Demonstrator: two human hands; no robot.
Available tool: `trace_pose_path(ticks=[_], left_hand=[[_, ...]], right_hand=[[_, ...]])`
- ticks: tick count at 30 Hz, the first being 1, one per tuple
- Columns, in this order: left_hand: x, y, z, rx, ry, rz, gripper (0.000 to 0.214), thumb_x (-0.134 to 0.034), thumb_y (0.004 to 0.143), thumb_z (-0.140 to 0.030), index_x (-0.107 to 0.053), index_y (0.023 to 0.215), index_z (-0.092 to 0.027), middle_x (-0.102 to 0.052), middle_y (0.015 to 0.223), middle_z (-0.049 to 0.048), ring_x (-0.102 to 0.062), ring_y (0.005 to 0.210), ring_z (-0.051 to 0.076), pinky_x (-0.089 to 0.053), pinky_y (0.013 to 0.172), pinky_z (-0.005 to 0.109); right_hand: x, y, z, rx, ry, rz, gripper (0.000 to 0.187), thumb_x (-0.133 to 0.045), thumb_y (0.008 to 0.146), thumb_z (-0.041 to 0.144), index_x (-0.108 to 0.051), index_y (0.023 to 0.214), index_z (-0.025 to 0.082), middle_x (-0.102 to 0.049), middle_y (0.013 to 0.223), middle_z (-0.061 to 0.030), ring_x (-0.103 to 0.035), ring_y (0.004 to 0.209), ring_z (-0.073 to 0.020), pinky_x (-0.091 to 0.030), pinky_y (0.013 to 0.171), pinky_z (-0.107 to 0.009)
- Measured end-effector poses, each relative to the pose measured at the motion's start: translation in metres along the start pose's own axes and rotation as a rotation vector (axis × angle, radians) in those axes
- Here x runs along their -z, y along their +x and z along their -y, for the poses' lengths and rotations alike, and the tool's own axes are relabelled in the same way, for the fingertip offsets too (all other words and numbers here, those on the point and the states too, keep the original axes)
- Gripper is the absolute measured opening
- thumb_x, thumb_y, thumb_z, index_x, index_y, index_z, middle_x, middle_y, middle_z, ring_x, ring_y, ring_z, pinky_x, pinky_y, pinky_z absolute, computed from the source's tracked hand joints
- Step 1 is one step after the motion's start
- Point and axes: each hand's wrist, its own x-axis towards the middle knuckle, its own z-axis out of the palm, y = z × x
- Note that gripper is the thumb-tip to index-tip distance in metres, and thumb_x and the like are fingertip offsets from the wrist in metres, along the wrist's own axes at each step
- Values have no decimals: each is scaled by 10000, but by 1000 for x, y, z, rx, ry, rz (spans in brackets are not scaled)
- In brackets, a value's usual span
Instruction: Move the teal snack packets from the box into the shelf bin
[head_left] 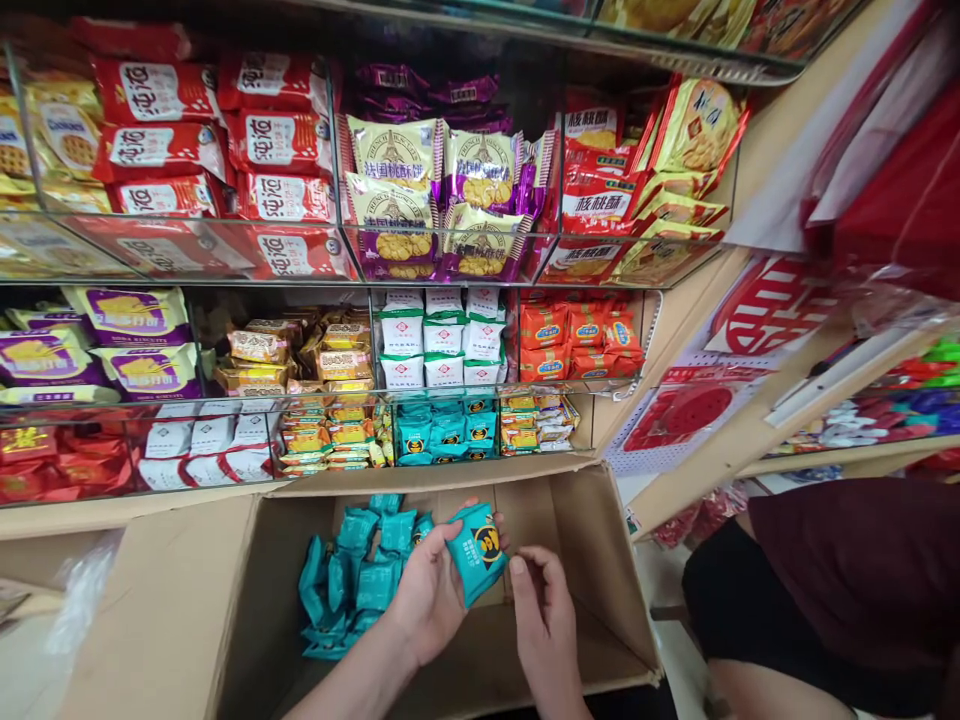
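Observation:
My left hand (431,590) is closed around a teal snack packet (478,552) with a dark and yellow emblem, held above an open cardboard box (600,560). At the packet's right edge is my right hand (541,620), its fingers curled and the thumb against the forefinger. Whether anything is pinched there, or whether it touches the packet, I cannot tell. Inside the box, to the left of my hands, lies a loose heap of similar teal packets (377,583). Matching teal packets (448,432) stand stacked in a lower shelf compartment just behind the box.
Clear-fronted shelf compartments hold red packets (161,92), purple-and-cream biscuit packets (397,215), white-and-green packets (442,340) and orange packets (544,325). A box flap (161,610) spreads out at left. Another person's leg (780,690) and dark clothing are close at right, below hanging red goods (900,220).

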Motion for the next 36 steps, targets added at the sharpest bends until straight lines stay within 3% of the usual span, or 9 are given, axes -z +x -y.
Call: trace_pose_path(ticks=[2, 5, 9, 15, 21, 25, 29, 32, 36], left_hand=[[2, 1, 2, -25, 31, 1, 450, -437, 758, -318, -405, 1201, -241, -612, 1015, 33, -584, 858, 176, -424, 729, 292], [3, 1, 10, -29, 97, -21, 348, -457, 762, -333, -505, 1089, -225, -617, 997, 32, -566, 894, 180, -428, 725, 282], [11, -3, 24, -127, 224, -62, 182, -580, 710, -325, -588, 819, -180, -635, 923, 36, -555, 885, 172, -421, 749, 270], [25, -7, 31, -206, 473, -39, 324, -628, 669, -332, -584, 949, -176, -615, 996, 77, -526, 964, 202, -388, 859, 325], [34, -10, 33, -160, 494, -152, 420, -673, 602, -359, -524, 967, -212, -578, 1050, 59, -536, 942, 208, -470, 730, 309], [27, -8, -8, -480, 745, -228, 420, -628, 632, -394, -509, 980, -189, -595, 943, 55, -563, 797, 191, -487, 611, 283], [14, 9, -78, -799, 1140, -244, 333, -591, 681, -328, -561, 971, -166, -610, 923, 49, -555, 842, 182, -432, 756, 273], [10, 32, -115, -761, 1298, -308, 315, -602, 659, -322, -589, 925, -155, -629, 830, 29, -566, 752, 171, -428, 706, 262], [14, 67, -133, -532, 1254, -470, 336, -697, 533, -239, -610, 839, -131, -633, 712, 15, -568, 655, 163, -431, 646, 258]], right_hand=[[-5, -1, -6, -225, 201, 109, 254, -451, 793, 419, -499, 847, 175, -526, 638, -5, -504, 567, -130, -418, 503, -232], [-12, 0, -12, -373, 400, 170, 289, -514, 750, 442, -520, 823, 162, -513, 601, 13, -486, 528, -111, -402, 481, -215], [-12, 1, -15, -382, 433, 114, 255, -599, 694, 404, -544, 764, 165, -514, 613, 27, -470, 534, -96, -399, 494, -196], [-8, 1, -25, -348, 383, 115, 269, -594, 691, 415, -575, 722, 149, -564, 652, -11, -487, 571, -115, -413, 508, -205], [-12, 0, -29, -357, 408, 154, 282, -577, 701, 429, -564, 720, 148, -557, 637, -10, -486, 562, -116, -407, 507, -210], [6, 9, -30, -239, 182, 223, 257, -531, 741, 410, -551, 704, 156, -501, 576, 16, -457, 539, -108, -383, 495, -196], [36, 23, -42, -102, -140, 249, 241, -514, 751, 395, -565, 703, 164, -532, 609, -1, -489, 575, -132, -390, 545, -217], [53, 28, -53, -62, -283, 252, 226, -500, 759, 383, -584, 729, 175, -584, 654, -21, -531, 599, -153, -402, 568, -234], [66, 22, -68, -13, -405, 265, 175, -501, 754, 341, -594, 747, 193, -610, 659, -25, -557, 588, -166, -406, 560, -246]])
